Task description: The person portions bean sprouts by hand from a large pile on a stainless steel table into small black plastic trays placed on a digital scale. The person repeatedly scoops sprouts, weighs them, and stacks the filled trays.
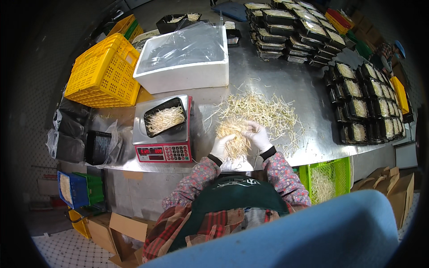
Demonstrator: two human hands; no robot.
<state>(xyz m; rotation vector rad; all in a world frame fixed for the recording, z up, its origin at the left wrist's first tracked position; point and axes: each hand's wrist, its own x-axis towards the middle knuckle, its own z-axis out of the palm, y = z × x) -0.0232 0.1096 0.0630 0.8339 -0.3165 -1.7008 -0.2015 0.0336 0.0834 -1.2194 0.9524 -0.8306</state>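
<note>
Both my hands wear white gloves and are at the near edge of a steel table. My left hand (220,147) grips a bunch of bean sprouts (234,137) from its left side, thumb on top. Against the upper right of the same bunch, my right hand (258,134) has its fingertips closed on some sprouts. Just beyond lies a loose heap of bean sprouts (264,109). To the left, a red digital scale (163,153) carries a tilted black plastic tray (183,124) filled with sprouts (166,120).
Left of the scale are stacked empty black trays (98,147) in clear plastic. A white foam box (187,78) with plastic film and a yellow crate (104,73) stand behind. Filled trays are stacked at back (295,30) and right (360,107). A green crate (347,174) holds sprouts below the edge.
</note>
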